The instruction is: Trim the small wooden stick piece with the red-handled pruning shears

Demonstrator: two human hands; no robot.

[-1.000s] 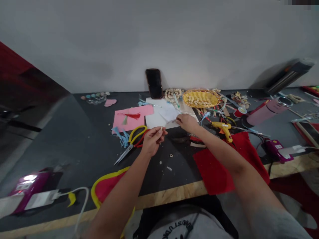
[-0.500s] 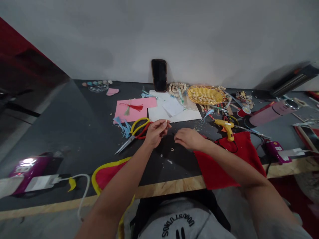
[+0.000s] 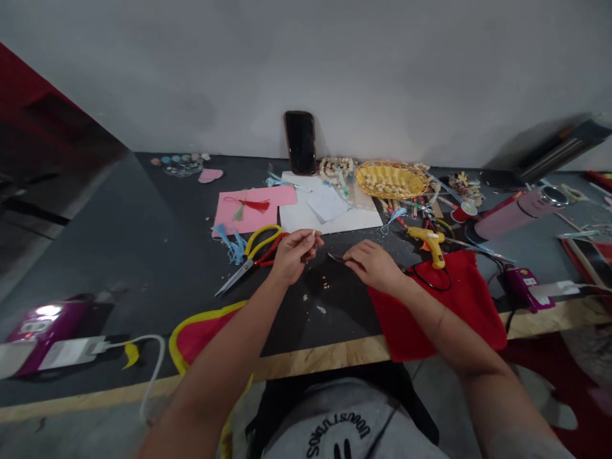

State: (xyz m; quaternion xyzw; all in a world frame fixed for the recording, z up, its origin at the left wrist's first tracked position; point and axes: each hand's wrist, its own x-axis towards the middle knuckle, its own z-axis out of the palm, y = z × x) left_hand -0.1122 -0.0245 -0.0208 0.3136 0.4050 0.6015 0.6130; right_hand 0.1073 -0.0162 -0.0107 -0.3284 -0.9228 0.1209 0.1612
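- Cream-coloured small piece [image 3: 313, 233] is up in the left hand [image 3: 294, 256], pinched between thumb and fingertips, over the dark grey counter [image 3: 157, 261]; right hand [image 3: 373, 264] grips a thin dark pointed tool [image 3: 336, 257], tip towards the left hand but apart from it.
- Progress, judged: mid-work on this piece; tool not touching it; small beige bits [image 3: 326, 282] and a whitish flake [image 3: 320, 310] lie below, probably waste from work done; finishing this piece seems left.
- Pale pieces [image 3: 399, 190] sit in the yellow woven oval basket [image 3: 359, 183]; coiled pale-beaded strand [image 3: 335, 169] just beside it; cannot tell which are finished or how many remain.
- Hard to make out: cream piece's shape and material, mostly covered by fingers; tool's rear end hidden in the right hand; exact tool type unclear; pink bag-like item with yellow edging [image 3: 208, 331] partly behind the left forearm.
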